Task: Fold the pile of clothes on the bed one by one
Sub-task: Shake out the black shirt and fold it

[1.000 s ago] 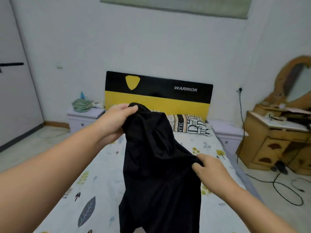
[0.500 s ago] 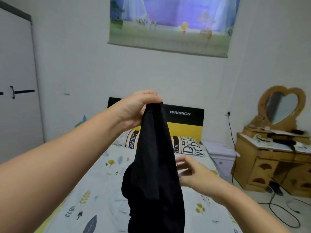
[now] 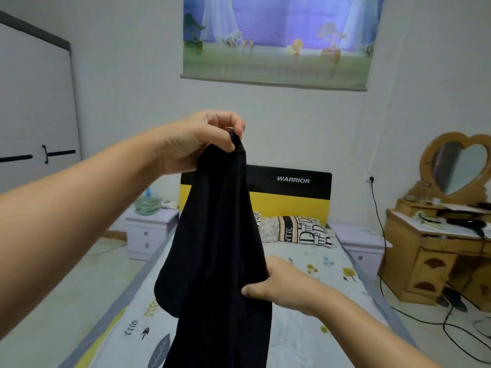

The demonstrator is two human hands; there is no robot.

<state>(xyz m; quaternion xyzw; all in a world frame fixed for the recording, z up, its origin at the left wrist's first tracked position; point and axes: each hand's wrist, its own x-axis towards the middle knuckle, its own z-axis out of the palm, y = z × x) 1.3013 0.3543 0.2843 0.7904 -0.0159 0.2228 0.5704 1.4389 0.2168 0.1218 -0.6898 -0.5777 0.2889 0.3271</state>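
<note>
Hanging above the bed (image 3: pixel 305 264), the black garment (image 3: pixel 215 248) is pinched at its top by the left hand (image 3: pixel 196 142), while the right hand (image 3: pixel 281 282) grips its right edge lower down.

Garment (image 3: pixel 218 261): plain black, no print. Bed sheet (image 3: pixel 313 296): white, scattered leaf and tree motifs in yellow, grey, blue; grey border, yellow strip at near left edge. Headboard (image 3: pixel 292 192): black top band with white "WARRIOR" lettering, yellow band below. Pillow (image 3: pixel 305 231): black, white, beige, large lettering. Nightstands (image 3: pixel 148 229): pale lilac. Dresser (image 3: pixel 430 251): light brown wood, darker brown inlays. Wall hanging (image 3: pixel 276 41): purple, green, white scene. Walls: white.
</note>
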